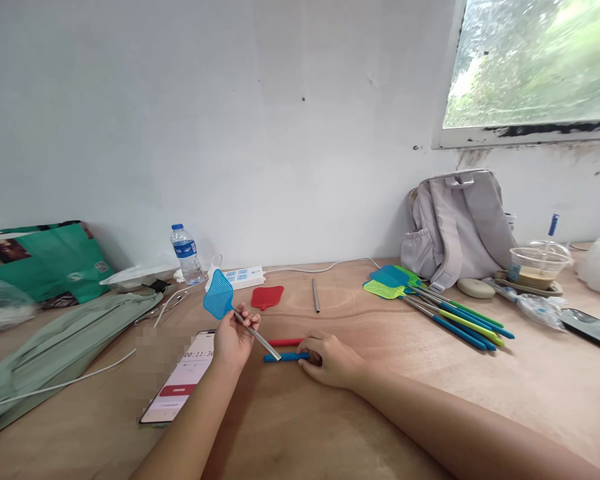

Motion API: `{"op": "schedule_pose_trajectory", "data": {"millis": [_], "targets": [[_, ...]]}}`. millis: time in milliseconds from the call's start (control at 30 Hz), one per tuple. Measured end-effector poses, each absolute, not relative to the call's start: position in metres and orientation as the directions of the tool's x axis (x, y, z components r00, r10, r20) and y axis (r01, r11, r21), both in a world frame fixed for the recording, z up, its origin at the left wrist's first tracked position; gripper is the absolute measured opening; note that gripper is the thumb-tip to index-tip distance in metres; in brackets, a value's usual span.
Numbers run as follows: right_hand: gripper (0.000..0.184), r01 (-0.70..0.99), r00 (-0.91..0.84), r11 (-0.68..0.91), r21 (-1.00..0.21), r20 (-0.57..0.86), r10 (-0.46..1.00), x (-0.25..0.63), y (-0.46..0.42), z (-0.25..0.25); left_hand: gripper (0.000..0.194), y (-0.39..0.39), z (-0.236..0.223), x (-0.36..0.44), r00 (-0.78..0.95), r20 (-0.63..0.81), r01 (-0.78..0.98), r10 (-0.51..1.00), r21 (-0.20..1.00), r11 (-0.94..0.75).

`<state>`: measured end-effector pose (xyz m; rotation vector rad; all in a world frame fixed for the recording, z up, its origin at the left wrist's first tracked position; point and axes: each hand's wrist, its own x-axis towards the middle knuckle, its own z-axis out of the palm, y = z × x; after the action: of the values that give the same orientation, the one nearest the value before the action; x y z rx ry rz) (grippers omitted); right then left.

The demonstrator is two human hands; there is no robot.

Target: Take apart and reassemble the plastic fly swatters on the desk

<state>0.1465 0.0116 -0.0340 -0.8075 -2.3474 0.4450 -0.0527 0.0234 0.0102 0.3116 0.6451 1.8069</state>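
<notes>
Blue mesh plastic fly swatter head on a thin metal rod: raised above the wooden table, pinched in the left hand. Rod tip meets the blue plastic handle tube lying on the table. Right hand fingers closed on that tube's end. Red handle tube lies just behind. White-screened smartphone left of the hands.

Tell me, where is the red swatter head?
The red swatter head lies flat on the wooden table, left of middle in the head view, between the white power strip and a loose metal rod.
</notes>
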Motion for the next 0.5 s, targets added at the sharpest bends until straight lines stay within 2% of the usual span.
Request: {"op": "schedule_pose_trajectory", "data": {"millis": [500], "targets": [[0.015, 0.452, -0.578, 0.718, -0.529, 0.44, 0.687, 0.146, 0.0182, -0.0378, 0.029, 0.0224, 0.0115, -0.0526, -0.327, -0.127, -0.799, 0.937, 0.566, -0.202]]}}
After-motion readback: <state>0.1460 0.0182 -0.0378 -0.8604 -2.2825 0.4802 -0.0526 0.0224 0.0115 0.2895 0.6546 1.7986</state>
